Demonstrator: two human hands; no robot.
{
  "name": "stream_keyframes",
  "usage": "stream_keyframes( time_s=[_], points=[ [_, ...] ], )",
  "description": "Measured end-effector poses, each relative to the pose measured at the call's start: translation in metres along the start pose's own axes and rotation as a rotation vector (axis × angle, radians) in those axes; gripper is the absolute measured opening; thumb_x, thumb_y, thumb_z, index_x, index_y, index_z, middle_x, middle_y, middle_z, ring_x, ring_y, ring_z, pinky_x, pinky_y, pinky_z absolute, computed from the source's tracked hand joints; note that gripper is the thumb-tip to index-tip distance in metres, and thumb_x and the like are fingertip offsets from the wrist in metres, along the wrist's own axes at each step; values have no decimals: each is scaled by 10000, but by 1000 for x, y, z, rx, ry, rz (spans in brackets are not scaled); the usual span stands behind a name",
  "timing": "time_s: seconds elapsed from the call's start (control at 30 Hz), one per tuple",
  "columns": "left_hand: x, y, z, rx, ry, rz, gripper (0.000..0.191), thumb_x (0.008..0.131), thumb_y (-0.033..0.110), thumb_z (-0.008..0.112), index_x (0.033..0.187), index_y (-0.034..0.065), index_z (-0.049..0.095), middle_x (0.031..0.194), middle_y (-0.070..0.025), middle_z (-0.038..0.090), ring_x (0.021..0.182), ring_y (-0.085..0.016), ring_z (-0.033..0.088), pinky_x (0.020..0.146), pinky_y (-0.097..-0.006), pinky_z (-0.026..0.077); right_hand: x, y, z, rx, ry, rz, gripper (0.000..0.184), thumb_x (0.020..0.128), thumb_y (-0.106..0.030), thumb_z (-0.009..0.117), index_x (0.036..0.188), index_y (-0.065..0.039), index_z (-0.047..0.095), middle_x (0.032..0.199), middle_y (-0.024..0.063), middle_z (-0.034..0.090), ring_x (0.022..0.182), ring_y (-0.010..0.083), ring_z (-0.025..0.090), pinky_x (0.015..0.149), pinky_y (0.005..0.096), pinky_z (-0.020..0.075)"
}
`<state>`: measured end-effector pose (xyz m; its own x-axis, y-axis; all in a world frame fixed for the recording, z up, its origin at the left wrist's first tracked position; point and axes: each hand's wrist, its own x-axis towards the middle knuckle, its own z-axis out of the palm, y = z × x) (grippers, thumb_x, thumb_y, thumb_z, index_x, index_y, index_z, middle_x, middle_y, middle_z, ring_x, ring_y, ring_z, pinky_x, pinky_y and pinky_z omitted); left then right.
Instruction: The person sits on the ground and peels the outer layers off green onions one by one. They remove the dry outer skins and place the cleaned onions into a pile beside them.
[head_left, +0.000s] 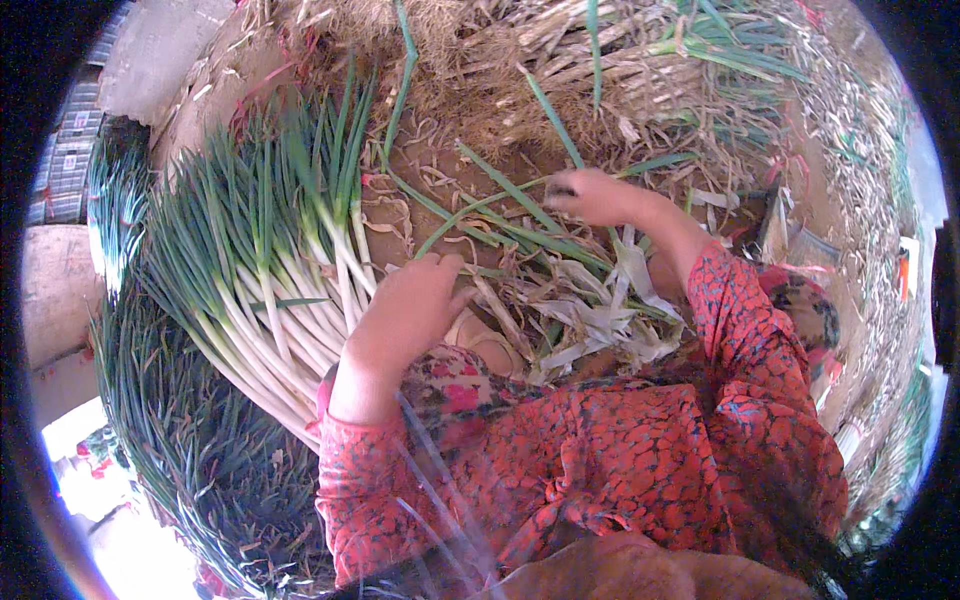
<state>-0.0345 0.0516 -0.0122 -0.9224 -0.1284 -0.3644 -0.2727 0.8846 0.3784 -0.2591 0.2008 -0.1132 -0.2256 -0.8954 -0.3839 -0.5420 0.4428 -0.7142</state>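
My left hand (412, 304) is beside the white stems of a pile of trimmed green onions (292, 300), thumb and fingers apart with nothing seen between them. My right hand (596, 196) is blurred, its fingers curled above loose leaves. A curved green leaf (480, 208) runs from near my left fingertips to my right hand; whether either hand grips it is unclear. Beneath and between my hands lie cut green leaves (517, 195) and pale peeled husks (600, 322). The onions lie with green tops pointing away and white ends towards my left forearm.
Untrimmed onions with brown roots (487, 82) are heaped ahead. A large stack of dark green onions (195, 435) rises at my left. Dry leaf litter (862, 225) covers the ground at right. Cardboard boxes (64, 285) stand at the far left.
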Motion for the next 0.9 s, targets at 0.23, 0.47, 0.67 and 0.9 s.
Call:
stream_keyframes(
  time_s=[0.23, 0.47, 0.67, 0.9],
  points=[
    [-7, 30, -11, -36, -148, 49, 246, 743, 145, 539, 959, 38, 493, 918, -146, 523, 828, -315, 531, 715, -393, 437, 142, 87, -20, 27, 633, 232, 317, 836, -264, 488, 1022, -23, 576, 856, 217, 599, 824, 345, 578, 760, 425, 453],
    [32, 12, -20, -108, -290, -26, 353, 731, 67, 489, 1083, 46, 491, 1056, -157, 516, 980, -318, 515, 834, -394, 431, 198, 149, -65, -556, 505, 405, 330, 755, -83, 527, 1071, -1, 476, 1142, 244, 471, 968, 391, 535, 809, 443, 456],
    [45, 7, -16, -42, -267, -44, 364, 738, 70, 482, 1102, 50, 492, 1072, -144, 507, 991, -318, 506, 852, -396, 419, 230, 195, -77, -622, 356, 467, 339, 757, -82, 492, 1086, -2, 478, 1110, 257, 504, 985, 386, 537, 807, 459, 451],
    [45, 21, -27, 2, -297, -39, 380, 738, 73, 487, 1116, 43, 480, 1067, -144, 510, 981, -309, 507, 841, -403, 421, 200, 156, -88, -583, 193, 483, 441, 831, -374, 470, 1038, 6, 553, 1069, 207, 559, 989, 361, 535, 847, 441, 425]
  ],
)
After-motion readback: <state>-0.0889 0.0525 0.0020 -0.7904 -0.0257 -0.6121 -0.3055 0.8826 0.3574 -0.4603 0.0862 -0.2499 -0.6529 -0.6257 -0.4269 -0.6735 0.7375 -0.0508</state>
